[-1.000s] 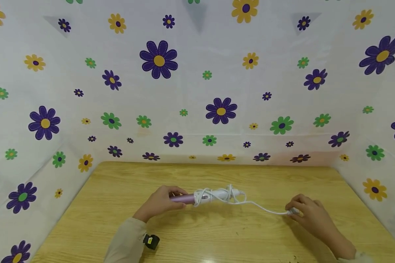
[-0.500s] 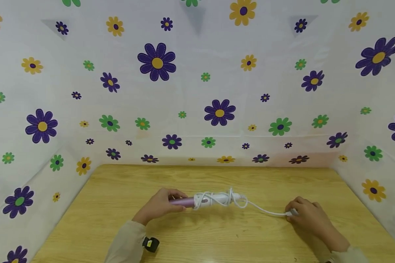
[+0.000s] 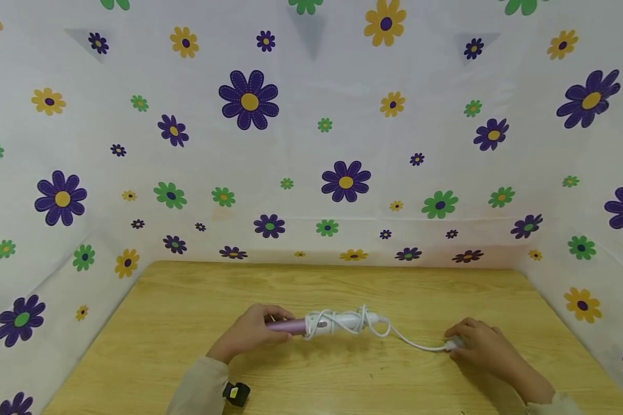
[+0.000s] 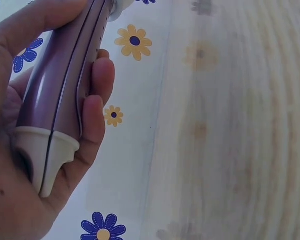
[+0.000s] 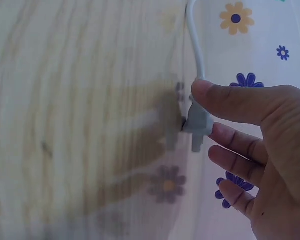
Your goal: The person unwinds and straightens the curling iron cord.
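My left hand (image 3: pixel 246 331) grips the purple end of a hair straightener (image 3: pixel 291 327). In the left wrist view the straightener (image 4: pixel 55 85) shows two long purple arms with cream tips, the thumb on one side and fingers curled round the other. Its white handle points right, loosely wound with a white cord (image 3: pixel 415 346). The cord's free length runs to a pale plug (image 3: pixel 454 344), which my right hand (image 3: pixel 490 349) holds by thumb and fingers. In the right wrist view the plug's prongs (image 5: pixel 196 142) point away from the cord; the lower fingers are loosely bent.
Both hands are over a wooden table (image 3: pixel 342 380). A flower-printed white sheet (image 3: pixel 301 150) rises behind it and along both sides. A black strap-like device (image 3: pixel 236 394) is at the left sleeve (image 3: pixel 202 383).
The head view has tilted a little. The cord near the handle end has slackened into a wider loop, and the free length sags more. Both hands keep their hold.
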`<state>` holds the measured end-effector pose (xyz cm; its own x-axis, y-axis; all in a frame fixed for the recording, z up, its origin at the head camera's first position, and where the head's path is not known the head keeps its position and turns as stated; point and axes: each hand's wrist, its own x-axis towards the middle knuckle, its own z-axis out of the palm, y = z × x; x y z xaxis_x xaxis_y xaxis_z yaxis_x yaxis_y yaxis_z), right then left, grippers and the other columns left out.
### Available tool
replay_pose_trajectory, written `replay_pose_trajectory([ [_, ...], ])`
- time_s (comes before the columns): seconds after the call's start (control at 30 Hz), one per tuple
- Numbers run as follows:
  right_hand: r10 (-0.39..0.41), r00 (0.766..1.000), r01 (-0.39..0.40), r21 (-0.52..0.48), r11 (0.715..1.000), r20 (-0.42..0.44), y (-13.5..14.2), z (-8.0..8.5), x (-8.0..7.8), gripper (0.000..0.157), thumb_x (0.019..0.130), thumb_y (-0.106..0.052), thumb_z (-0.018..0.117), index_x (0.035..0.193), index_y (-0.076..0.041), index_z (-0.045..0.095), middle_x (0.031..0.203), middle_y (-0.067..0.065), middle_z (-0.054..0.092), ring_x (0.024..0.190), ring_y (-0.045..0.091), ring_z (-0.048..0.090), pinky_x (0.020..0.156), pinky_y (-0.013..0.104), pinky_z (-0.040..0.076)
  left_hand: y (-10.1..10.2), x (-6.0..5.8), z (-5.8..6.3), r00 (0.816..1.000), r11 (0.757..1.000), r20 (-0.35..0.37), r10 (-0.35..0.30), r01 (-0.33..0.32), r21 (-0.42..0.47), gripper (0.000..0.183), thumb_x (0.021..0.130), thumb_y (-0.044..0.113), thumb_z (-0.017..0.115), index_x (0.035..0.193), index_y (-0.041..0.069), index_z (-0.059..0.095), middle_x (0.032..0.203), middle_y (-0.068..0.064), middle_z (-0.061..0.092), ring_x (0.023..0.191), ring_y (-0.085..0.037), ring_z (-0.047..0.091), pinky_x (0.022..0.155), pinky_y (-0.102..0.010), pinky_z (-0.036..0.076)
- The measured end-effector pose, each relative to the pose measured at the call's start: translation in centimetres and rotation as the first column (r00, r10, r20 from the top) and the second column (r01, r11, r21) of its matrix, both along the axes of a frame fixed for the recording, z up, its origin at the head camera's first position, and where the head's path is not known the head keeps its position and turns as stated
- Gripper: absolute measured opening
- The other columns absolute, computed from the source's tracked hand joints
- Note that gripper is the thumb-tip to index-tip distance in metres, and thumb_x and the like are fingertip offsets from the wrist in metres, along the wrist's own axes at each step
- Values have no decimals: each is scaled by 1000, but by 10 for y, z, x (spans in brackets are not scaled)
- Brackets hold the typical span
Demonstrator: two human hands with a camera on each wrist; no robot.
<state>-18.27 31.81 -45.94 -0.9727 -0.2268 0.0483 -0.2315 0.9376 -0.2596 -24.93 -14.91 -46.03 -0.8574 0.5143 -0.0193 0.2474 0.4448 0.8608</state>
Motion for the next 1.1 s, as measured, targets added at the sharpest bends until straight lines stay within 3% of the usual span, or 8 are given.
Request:
replay_pose_trajectory([
  [0.17,42,997,-50,-129,990,-65,-14,4,-2,38,78,-21,79,112,-11,68,103,4,64,91,28,62,72,44,49,-1,0,4,1000,1000,3,1,-1,-25,33,78,24,79,109,14,72,99,-6,66,83,-18,57,72,-30,49],
  [0.4,149,988,-127,-365,922,33,-48,19,-12,47,89,-22,68,129,-1,55,117,17,60,100,33,59,76,38,48,-1,2,7,1000,1000,15,-14,14,-11,33,79,23,79,109,13,71,99,-7,66,82,-17,57,72,-29,49],
  [0.57,213,971,-145,-439,887,110,-70,22,-22,50,91,-27,65,132,-1,52,121,21,59,96,22,61,72,26,48,-1,4,9,999,999,-19,-32,32,-33,32,79,23,79,108,13,72,97,-6,67,81,-17,58,71,-28,49],
  [0.73,272,951,-166,-497,852,148,-85,19,-31,43,94,-20,63,131,-1,53,121,23,59,89,13,62,69,24,49,1,4,9,997,996,-69,-42,36,-80,31,78,24,80,106,14,72,96,-2,67,80,-14,57,70,-26,48],
  [0.9,303,943,-194,-507,840,140,-91,13,-39,33,96,-16,58,126,-3,58,120,22,62,85,8,62,70,23,50,1,4,9,997,994,-70,-42,35,-103,31,77,25,81,105,15,73,93,-1,67,78,-13,57,68,-25,48],
  [1.1,287,949,-178,-527,831,132,-93,9,-44,28,98,-14,54,122,-2,60,120,22,63,83,12,63,71,23,51,2,5,7,997,995,-59,-56,51,-89,31,75,23,81,104,14,73,90,-2,67,76,-14,57,67,-25,47],
])
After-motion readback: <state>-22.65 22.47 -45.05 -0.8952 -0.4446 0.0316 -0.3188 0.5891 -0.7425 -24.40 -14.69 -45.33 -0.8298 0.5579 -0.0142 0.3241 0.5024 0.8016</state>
